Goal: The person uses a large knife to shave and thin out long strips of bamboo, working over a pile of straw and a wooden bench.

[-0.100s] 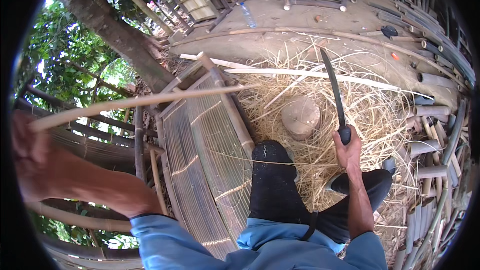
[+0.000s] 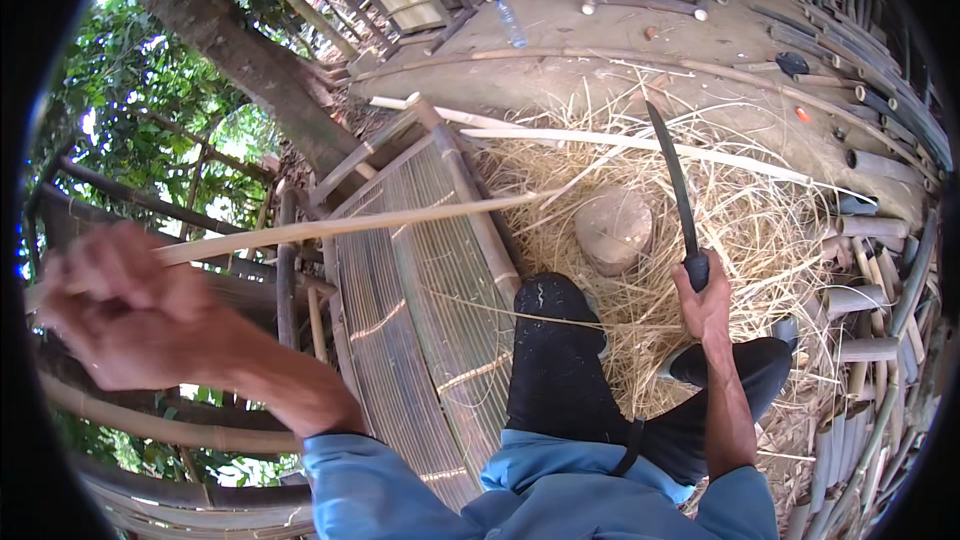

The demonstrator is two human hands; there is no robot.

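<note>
My left hand (image 2: 135, 310), somewhat blurred, is raised at the far left with its fingers closed round a long pale bamboo strip (image 2: 350, 225). The strip points to the right across the bamboo bench, its far end above the shavings. In my right hand (image 2: 708, 300) is the dark handle of a machete (image 2: 676, 175), its long blade pointing up and away from me. Left of the blade stands a round wooden chopping block (image 2: 613, 228) among the shavings. Strip and blade are apart. A thin strand crosses over my knee.
A slatted bamboo bench (image 2: 400, 280) stands close on my left, beside a railing. Bamboo shavings (image 2: 540, 165) cover the ground ahead, with a long pale split strip (image 2: 640, 143) across them. Cut bamboo pieces (image 2: 870, 350) pile up at right. A plastic bottle (image 2: 511, 22) lies farther off.
My left hand has come to the right and a little down, bringing the bamboo strip with it. My right hand and the machete hold nearly the same pose. The whole view has shifted slightly.
</note>
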